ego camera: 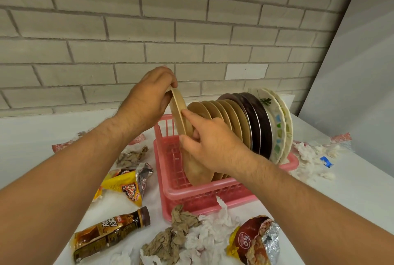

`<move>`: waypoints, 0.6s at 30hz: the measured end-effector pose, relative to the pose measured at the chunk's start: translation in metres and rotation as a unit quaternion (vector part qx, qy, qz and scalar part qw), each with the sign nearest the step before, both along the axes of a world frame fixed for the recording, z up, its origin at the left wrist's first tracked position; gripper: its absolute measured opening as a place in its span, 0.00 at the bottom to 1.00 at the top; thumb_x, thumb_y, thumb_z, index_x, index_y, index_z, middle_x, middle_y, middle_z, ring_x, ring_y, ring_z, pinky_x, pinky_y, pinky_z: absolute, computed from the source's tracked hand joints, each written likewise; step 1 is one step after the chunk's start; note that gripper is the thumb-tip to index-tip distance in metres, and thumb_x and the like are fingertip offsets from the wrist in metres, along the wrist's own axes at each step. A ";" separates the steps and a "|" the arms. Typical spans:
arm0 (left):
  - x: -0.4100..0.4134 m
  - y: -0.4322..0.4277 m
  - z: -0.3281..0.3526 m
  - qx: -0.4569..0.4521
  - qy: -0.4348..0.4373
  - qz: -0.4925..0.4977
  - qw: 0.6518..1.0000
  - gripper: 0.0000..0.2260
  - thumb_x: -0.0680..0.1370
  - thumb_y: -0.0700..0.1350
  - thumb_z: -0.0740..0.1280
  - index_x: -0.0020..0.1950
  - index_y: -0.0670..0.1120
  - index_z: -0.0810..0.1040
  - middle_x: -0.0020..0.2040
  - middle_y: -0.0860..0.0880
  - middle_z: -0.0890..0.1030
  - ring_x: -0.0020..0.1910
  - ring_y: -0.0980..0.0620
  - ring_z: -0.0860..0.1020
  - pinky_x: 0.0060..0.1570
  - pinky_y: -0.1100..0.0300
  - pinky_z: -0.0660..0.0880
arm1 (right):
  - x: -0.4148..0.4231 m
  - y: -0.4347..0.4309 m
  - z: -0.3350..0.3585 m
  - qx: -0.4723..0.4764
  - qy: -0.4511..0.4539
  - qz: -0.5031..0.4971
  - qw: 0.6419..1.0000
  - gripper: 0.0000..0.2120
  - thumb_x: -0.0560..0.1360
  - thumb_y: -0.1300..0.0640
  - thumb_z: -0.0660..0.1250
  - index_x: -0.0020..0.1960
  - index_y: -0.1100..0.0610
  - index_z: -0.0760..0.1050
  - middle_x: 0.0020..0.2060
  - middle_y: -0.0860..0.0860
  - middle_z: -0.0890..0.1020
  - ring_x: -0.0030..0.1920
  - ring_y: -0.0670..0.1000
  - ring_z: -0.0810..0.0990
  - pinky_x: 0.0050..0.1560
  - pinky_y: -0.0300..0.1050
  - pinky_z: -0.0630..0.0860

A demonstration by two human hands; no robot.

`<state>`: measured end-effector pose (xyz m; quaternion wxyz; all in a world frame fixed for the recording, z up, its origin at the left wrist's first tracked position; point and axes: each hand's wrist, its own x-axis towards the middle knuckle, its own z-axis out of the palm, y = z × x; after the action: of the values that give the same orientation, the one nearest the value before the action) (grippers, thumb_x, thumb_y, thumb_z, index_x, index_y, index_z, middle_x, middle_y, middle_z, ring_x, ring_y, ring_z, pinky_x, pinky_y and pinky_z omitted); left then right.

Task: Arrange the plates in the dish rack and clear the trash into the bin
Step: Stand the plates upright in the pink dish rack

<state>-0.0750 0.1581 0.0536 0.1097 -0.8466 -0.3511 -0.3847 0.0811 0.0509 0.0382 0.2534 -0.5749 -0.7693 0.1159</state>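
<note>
A pink dish rack sits on the white bench in front of a brick wall. In it a row of plates stands on edge, packed close and leaning a little to the left. From the left come several tan plates, then dark brown plates, and at the right end white patterned plates. The left part of the rack holds no standing plates, so its slatted floor shows.

One more tan plate is held upright over that open left part, just beside the first plate of the row. Whether its lower edge touches the rack floor cannot be told, because the right hand hides it.

The left hand reaches in from the left and grips the top rim of this plate, fingers curled over the far side and thumb on the near side. The right hand comes in from the lower right and pinches the plate's near edge lower down, with the forefinger laid along the rim and the thumb below.

Trash lies on the bench around the rack:
- Left: a yellow snack wrapper and a brown bottle lying on its side.
- Front: crumpled brown paper, white tissue and a red snack bag.
- Right: more white tissues and a small blue clip.
</note>
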 end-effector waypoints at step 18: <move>0.015 -0.004 -0.027 -0.026 0.061 -0.039 0.997 0.12 0.76 0.37 0.66 0.59 0.42 0.76 0.62 0.44 0.75 0.61 0.46 0.73 0.56 0.58 0.71 | 0.006 -0.011 -0.029 -0.038 -0.017 -0.027 0.999 0.26 0.80 0.53 0.58 0.76 0.51 0.55 0.32 0.49 0.78 0.33 0.48 0.79 0.39 0.49 0.81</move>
<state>-0.0604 0.1537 0.0261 0.0938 -0.8844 -0.3199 -0.3267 0.0868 0.0403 0.0093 0.2210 -0.6064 -0.7530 0.1281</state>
